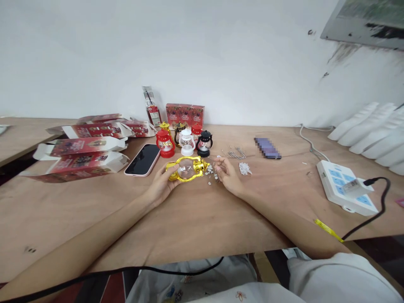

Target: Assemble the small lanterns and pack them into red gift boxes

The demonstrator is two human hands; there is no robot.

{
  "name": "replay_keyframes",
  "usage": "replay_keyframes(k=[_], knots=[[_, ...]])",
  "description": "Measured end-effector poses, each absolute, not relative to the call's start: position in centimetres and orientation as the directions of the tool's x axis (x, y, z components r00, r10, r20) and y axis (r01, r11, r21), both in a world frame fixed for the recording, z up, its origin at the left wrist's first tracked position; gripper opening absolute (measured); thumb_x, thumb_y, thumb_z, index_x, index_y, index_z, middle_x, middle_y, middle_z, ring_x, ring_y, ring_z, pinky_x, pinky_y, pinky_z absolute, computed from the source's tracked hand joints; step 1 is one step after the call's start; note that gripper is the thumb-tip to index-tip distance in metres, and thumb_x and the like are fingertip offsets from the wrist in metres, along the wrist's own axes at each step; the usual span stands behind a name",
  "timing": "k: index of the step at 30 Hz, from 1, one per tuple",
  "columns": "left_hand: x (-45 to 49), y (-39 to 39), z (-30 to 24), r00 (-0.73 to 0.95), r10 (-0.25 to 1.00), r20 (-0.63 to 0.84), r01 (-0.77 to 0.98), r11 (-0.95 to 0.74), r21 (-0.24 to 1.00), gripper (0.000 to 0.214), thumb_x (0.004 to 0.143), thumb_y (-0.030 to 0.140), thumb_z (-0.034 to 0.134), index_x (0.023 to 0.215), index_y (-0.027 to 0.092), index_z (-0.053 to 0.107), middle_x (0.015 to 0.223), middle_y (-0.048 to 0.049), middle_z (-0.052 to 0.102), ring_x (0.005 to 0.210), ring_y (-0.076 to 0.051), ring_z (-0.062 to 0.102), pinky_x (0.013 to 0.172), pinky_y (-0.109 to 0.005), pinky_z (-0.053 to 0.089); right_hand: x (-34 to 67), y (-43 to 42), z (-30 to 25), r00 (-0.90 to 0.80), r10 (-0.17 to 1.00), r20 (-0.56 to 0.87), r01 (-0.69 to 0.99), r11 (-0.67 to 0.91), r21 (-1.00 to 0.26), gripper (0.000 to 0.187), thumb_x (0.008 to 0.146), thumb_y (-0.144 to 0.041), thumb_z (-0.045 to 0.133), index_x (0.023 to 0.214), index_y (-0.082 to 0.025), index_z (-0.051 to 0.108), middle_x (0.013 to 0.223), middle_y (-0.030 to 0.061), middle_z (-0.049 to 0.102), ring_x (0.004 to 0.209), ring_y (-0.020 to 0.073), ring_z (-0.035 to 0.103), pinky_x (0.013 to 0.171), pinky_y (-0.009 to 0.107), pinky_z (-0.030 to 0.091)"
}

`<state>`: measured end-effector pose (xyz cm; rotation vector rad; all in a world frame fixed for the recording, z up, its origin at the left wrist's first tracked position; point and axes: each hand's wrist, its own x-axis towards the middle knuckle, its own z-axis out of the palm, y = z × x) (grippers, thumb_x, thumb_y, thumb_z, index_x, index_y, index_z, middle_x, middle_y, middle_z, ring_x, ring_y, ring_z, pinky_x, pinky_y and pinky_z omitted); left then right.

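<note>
My left hand [162, 184] is closed round the base of a small gold lantern [187, 169] with a clear globe. The lantern lies on its side, its top pointing right. Just right of that top is my right hand [229, 177], thumb and fingers pinched together; whatever is between them is too small to make out. Small white round pieces [209, 169] are scattered on the table between the hands. Behind them stand several upright lanterns, among them a red one [165, 144], a white one [187, 142] and a black one [204, 144].
Opened red boxes [85, 164] and a phone [143, 160] lie left. Closed red boxes [185, 114] and a bottle [153, 110] stand behind. Metal pins [236, 152], white bits [244, 168] and a blurred purple item [267, 148] lie right, before a power strip [345, 187] with cables.
</note>
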<state>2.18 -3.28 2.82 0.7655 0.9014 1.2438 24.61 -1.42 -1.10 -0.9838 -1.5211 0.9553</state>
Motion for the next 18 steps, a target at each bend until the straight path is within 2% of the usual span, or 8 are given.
replay_keyframes(k=[6,12,18], knots=[[2.2,-3.3,2.5,0.117,0.98,-0.161,-0.402,0.195,0.895,0.018,0.073,0.022,0.071,0.088,0.015,0.064,0.091,-0.0044,0.069,0.076,-0.015,0.067,0.064,-0.025,0.06,24.5,-2.4,-0.3,-0.187,0.947,0.263,0.179,0.296,-0.938,0.016,0.088,-0.036,0.045,0.096,-0.023,0.052,0.082,-0.0006,0.049,0.062,0.0108,0.043,0.053,0.023,0.034],[2.2,-3.5,2.3,0.132,0.982,-0.136,-0.35,0.175,0.92,0.026,0.068,0.024,0.076,0.09,0.018,0.063,0.093,-0.003,0.068,0.082,-0.016,0.067,0.065,-0.026,0.06,24.4,-3.1,0.5,-0.182,0.93,0.318,0.213,0.353,-0.911,0.023,0.089,-0.044,0.049,0.087,-0.022,0.054,0.078,-0.001,0.052,0.066,0.0121,0.047,0.057,0.024,0.036],[2.3,-3.4,2.3,0.125,0.981,-0.152,-0.347,0.186,0.919,0.026,0.068,0.024,0.076,0.089,0.018,0.062,0.09,-0.0023,0.068,0.08,-0.016,0.067,0.068,-0.028,0.06,24.5,-3.0,0.2,-0.187,0.907,0.378,0.237,0.415,-0.878,0.028,0.09,-0.048,0.048,0.088,-0.022,0.057,0.075,-0.0007,0.054,0.064,0.0122,0.047,0.057,0.024,0.036]])
